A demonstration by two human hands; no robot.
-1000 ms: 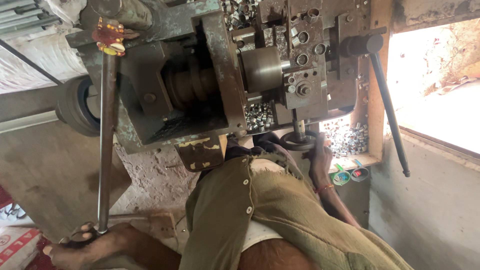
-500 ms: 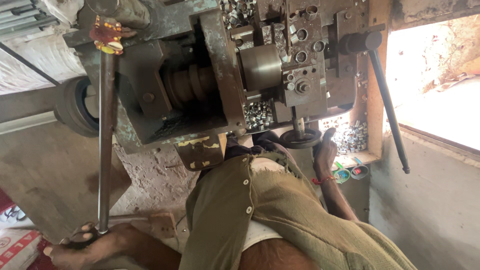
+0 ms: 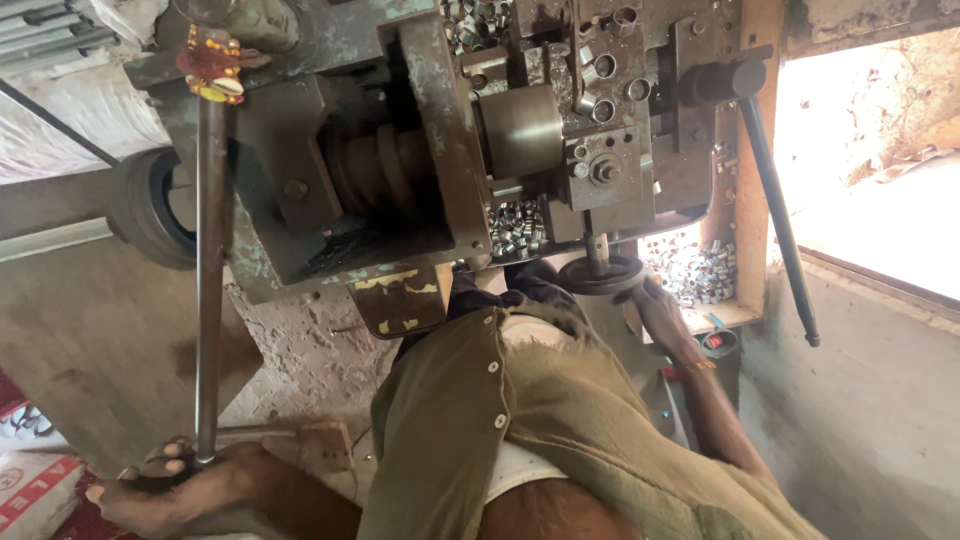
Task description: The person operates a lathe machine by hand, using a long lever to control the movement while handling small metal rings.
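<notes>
My left hand is closed around the lower end of a long steel lever rod, which rises to the top of a worn grey-green metal machine. My right hand reaches forward and grips the rim of a small round black handwheel under the machine's tool block. My olive button shirt fills the lower middle of the view. A smooth steel cylinder sits at the machine's centre.
Small shiny metal rings lie heaped in a tray beside the handwheel and under the spindle. A long black handle hangs down at the right, near a bright window opening. A rubber wheel is at the left, and a printed sack at the bottom left.
My right hand has shifted slightly on the handwheel. My left hand stays on the lever rod, and the view has drifted a little.
</notes>
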